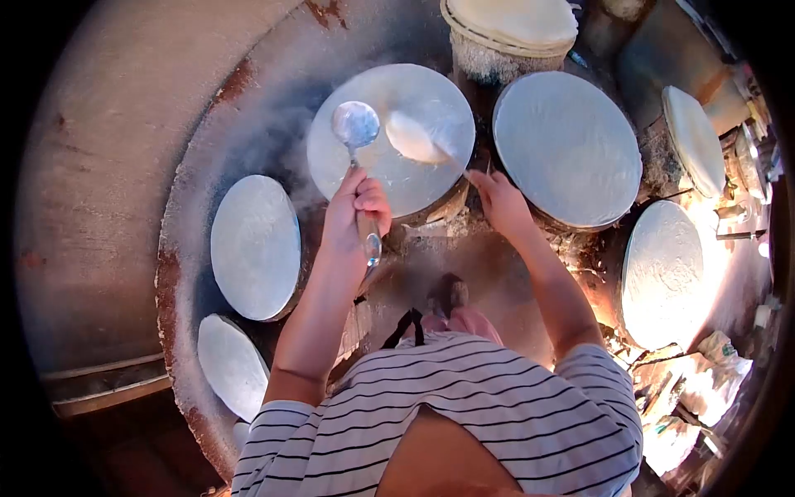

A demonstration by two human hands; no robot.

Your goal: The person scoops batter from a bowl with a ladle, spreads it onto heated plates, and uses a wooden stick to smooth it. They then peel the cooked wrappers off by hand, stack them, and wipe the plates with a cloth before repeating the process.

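My left hand (354, 215) grips the handle of a metal ladle (356, 126), whose round bowl hovers over the left part of a round steaming cloth-covered pot top (414, 178). My right hand (499, 201) holds a thin stick (454, 157) slipped under a pale thin sheet (414, 137) that is partly folded up on that same steamer. Steam drifts to the left of the ladle.
Several more round white-covered steamer tops ring me: one to the right (567, 147), far right (662, 273), left (255, 246) and lower left (230, 364). A stack of finished sheets (513, 25) sits on a drum at the top. Fire glows at the right, below the steamers.
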